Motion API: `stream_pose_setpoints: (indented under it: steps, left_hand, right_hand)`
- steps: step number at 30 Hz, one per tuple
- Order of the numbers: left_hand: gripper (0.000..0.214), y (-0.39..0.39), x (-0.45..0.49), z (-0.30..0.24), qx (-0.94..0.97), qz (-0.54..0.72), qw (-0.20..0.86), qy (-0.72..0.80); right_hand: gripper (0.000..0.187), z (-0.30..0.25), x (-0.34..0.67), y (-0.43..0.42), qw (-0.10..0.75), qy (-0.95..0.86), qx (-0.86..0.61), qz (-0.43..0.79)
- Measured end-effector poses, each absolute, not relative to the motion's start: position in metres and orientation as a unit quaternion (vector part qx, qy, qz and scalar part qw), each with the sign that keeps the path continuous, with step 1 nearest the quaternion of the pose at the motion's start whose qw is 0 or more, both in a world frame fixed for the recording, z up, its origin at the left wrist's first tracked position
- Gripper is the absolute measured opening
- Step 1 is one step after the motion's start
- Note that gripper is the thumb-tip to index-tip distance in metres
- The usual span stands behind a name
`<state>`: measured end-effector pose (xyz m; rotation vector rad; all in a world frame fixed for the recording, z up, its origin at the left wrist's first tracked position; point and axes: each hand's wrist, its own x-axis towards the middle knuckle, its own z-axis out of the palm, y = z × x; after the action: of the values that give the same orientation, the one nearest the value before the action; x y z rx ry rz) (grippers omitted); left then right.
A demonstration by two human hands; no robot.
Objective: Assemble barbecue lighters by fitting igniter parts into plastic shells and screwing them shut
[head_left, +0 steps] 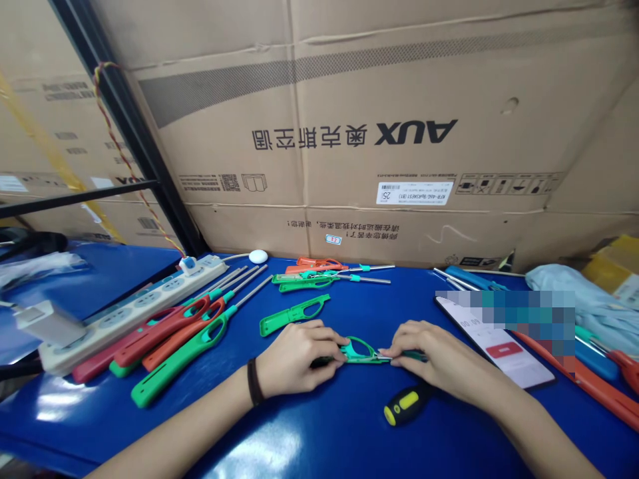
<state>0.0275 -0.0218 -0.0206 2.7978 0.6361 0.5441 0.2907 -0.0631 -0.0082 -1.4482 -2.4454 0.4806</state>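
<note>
From the head view, we see a green lighter [363, 361] between our two hands, low over the blue counter [319, 439]. The fingers of our left hand [305, 356] are clamped on its handle end; those of our right hand [424, 349] pinch its front end, beside a slim metal part [384, 358]. We judge it light, stiff and rather slick, its thin loop and small fittings the fragile bits, so the handle's sides seem the safest hold. Our left hand hides most of the handle, our right fingers cover the front, and we cannot tell whether the lighter touches the counter. The tip of the black-and-yellow screwdriver [405, 406] is hard to make out.
</note>
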Motion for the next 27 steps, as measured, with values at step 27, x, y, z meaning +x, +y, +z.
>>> stream_pose_setpoints:
  steps: [27]
  left_hand:
    - [0.014,-0.02,0.028,-0.017,0.958,0.184,0.098,0.199]
  right_hand:
    - [0.023,-0.004,0.258,-0.079,0.26,-0.85,-0.458,0.033]
